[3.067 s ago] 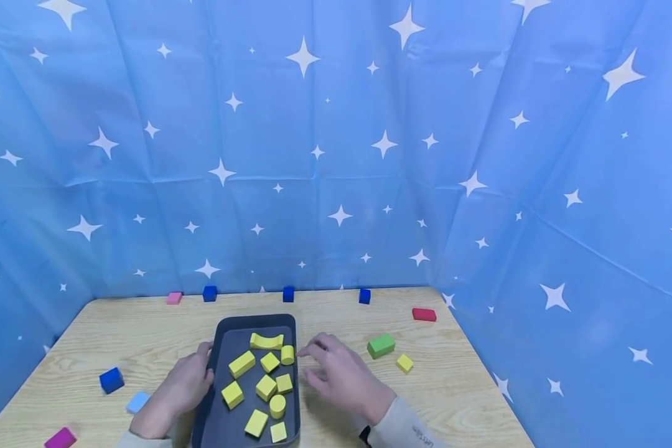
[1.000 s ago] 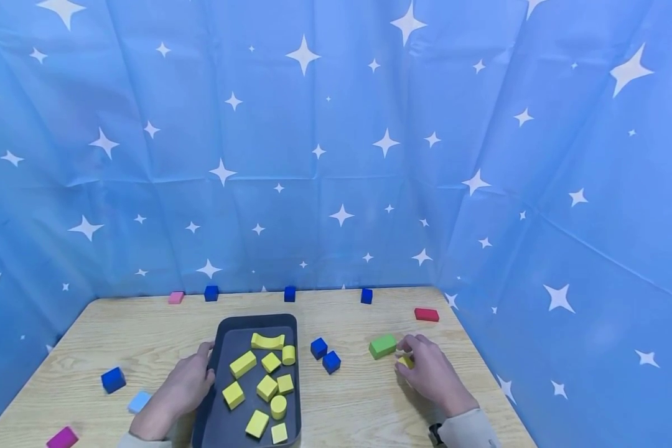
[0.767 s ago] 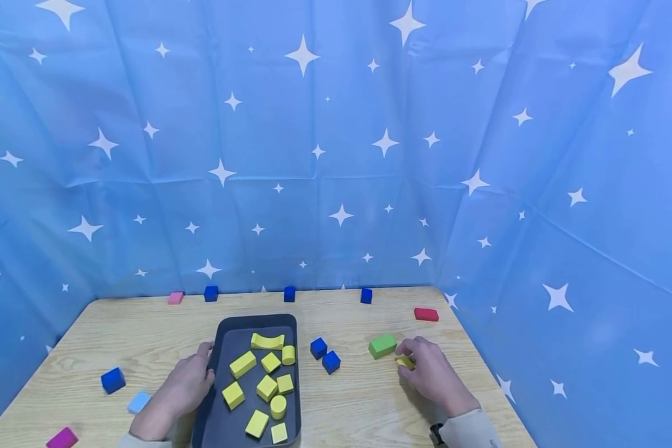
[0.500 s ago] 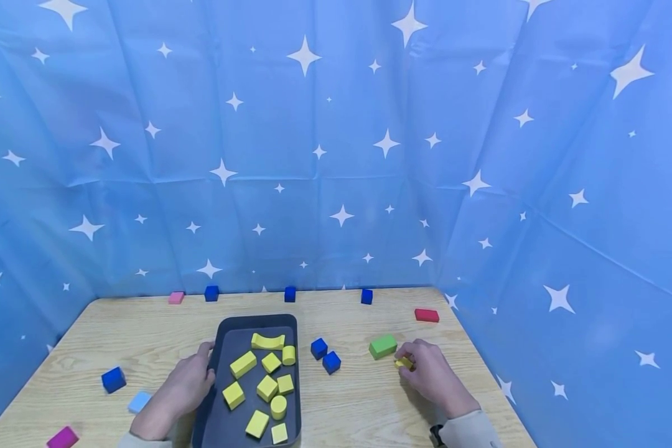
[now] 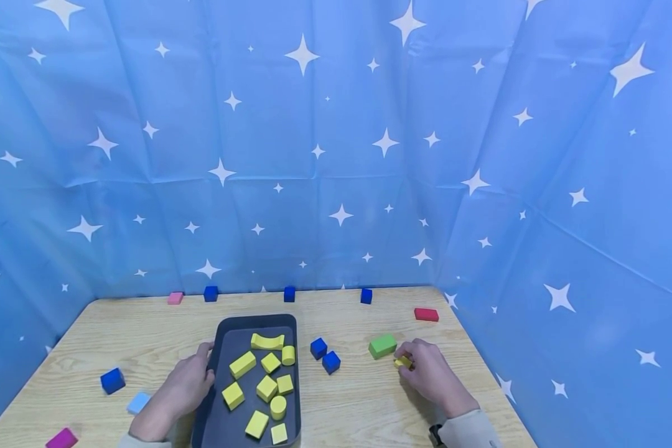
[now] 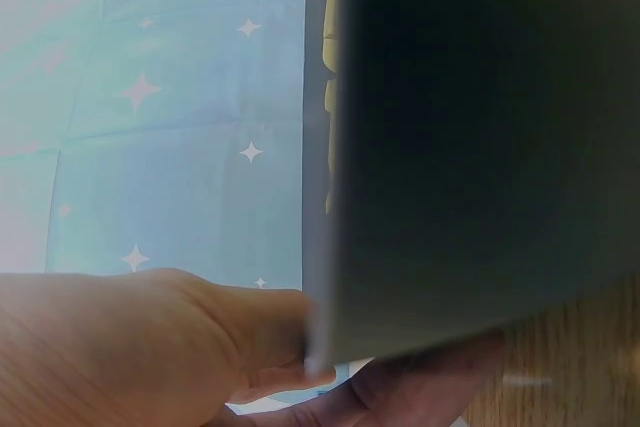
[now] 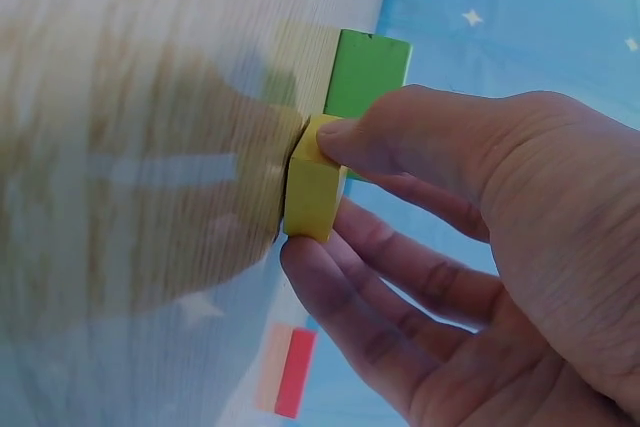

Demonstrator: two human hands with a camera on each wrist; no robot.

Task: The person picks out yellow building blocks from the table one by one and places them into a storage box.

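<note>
My left hand (image 5: 185, 381) grips the left side of a dark grey tray (image 5: 222, 336); in the left wrist view the thumb is at the tray's edge and fingers reach beneath it. The tray holds several yellow blocks, among them a rectangular block (image 5: 242, 364), a cylinder (image 5: 278, 407) and a curved arch piece (image 5: 267, 341). On the right of the table, my right hand (image 5: 432, 373) pinches a small yellow block (image 7: 315, 192) between thumb and fingertips, low against the tabletop. Right behind that block lies a green block (image 7: 368, 72).
Two blue cubes (image 5: 325, 355) lie between the tray and the green block. Along the far edge are a pink block (image 5: 175, 298), more blue cubes (image 5: 289, 294) and a red block (image 5: 426, 315). At left lie dark blue (image 5: 112, 380), light blue (image 5: 138, 402) and magenta (image 5: 61, 438) blocks.
My right hand has moved from beside the tray to the yellow block at right, uncovering two blue cubes. In the last second the block has turned slightly in its fingers. My left hand has stayed put.
</note>
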